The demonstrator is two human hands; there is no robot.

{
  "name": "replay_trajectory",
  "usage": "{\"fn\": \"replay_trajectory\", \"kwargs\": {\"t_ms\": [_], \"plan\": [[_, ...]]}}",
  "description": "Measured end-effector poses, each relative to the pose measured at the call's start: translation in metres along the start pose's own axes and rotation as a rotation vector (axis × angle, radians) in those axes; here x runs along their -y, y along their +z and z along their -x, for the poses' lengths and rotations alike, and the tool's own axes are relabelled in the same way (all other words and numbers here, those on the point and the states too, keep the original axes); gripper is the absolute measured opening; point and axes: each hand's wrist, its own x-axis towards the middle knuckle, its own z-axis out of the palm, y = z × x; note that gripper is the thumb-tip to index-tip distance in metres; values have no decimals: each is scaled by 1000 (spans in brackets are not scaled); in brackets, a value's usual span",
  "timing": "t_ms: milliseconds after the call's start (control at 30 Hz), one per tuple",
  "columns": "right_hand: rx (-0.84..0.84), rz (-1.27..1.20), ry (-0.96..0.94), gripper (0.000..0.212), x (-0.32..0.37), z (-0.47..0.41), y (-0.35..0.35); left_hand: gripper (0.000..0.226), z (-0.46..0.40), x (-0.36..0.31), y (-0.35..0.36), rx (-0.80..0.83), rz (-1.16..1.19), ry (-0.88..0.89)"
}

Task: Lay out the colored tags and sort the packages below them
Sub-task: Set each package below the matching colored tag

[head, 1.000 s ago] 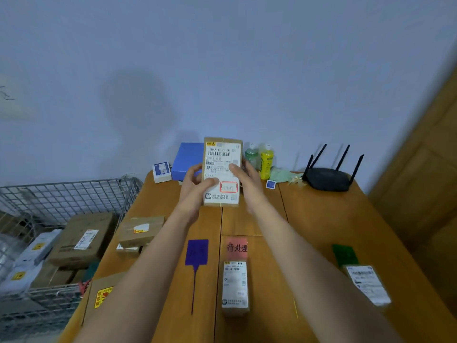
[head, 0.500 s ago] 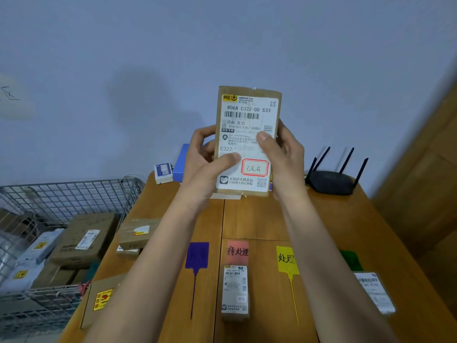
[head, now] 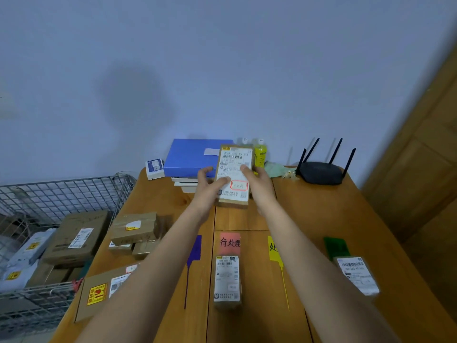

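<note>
Now that the labelled parcel [head: 233,175], half a sec ago held up high for a read, is lower and further out over the bench [head: 321,214] w/ left hand [head: 210,186] & right hand [head: 257,184] gripping its sides, label's prob read, so placing below a colored tag [head: 230,243] looks next.

Labelled brown package [head: 233,175] held upright above purple [head: 195,248], pink [head: 230,243], yellow [head: 273,248], green tags [head: 336,246].

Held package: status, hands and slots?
Left hand and right hand grip labelled package, above table. Purple tag, yellow tag slots open.
</note>
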Motion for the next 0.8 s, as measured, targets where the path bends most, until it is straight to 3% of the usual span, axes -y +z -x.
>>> {"fn": "replay_trajectory", "kwargs": {"t_ms": [367,667,800], "plan": [[-117,335,369,30,-126,39,-36,47,30,130,7,159,-208,-421],[-129,304,444,32,-150,50,-68,48,35,162,34,221,-272,-461],[-127,301,430,29,-151,46,-69,50,38,164,41,128,-183,-437]]}}
